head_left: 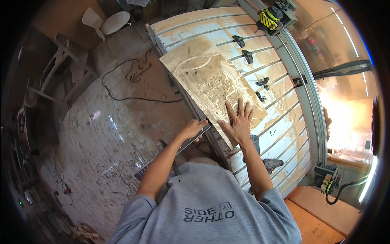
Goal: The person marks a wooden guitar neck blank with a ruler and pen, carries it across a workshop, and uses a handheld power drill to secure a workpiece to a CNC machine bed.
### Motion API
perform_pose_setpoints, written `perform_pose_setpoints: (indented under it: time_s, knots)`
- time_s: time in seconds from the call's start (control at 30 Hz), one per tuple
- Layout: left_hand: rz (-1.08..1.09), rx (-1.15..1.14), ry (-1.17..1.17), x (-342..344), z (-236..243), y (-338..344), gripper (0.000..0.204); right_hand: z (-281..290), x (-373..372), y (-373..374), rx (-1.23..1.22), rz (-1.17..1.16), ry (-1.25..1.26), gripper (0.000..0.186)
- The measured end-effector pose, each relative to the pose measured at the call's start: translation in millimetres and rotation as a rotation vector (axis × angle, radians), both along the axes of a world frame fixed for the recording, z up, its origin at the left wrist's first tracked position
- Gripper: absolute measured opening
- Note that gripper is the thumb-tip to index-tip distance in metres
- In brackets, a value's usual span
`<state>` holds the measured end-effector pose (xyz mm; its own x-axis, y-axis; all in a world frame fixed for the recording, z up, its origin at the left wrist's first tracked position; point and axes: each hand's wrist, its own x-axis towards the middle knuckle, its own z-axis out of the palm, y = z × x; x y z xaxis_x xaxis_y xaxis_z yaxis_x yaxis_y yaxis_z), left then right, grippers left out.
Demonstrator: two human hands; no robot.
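Has a carved, dusty board (203,77) lying askew on the slotted table (269,140), along the table's left edge; presses on it with the right hand (239,125) laid flat, open and gripping nothing; closes the left hand (194,129) around a long thin strip (141,173), just beside the board's near edge and slanting down beneath the left forearm. Shows, beyond the board, four dark clamps (247,57) on the table; shows also a drill (273,164) near the right forearm, and, on the worn floor (91,134) to the left, a loose black cable (142,99) and, farther off, a white chair (115,23).
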<state>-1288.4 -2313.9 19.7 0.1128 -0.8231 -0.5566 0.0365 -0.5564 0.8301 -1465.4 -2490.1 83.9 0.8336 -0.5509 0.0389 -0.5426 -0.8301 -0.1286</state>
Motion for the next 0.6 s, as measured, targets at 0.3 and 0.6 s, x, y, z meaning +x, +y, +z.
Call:
perform_pose_setpoints:
  time_s: [0.3,0.6]
  knots:
    - [0.081,-0.039,-0.086,-9.7,16.6,0.6,0.102,5.2,-1.3,1.2,0.038,0.001,0.031,0.082]
    - [0.069,0.232,-0.097,-7.3,39.5,-22.3,0.094,-3.6,0.0,-2.8,-0.013,0.021,-0.037,0.066]
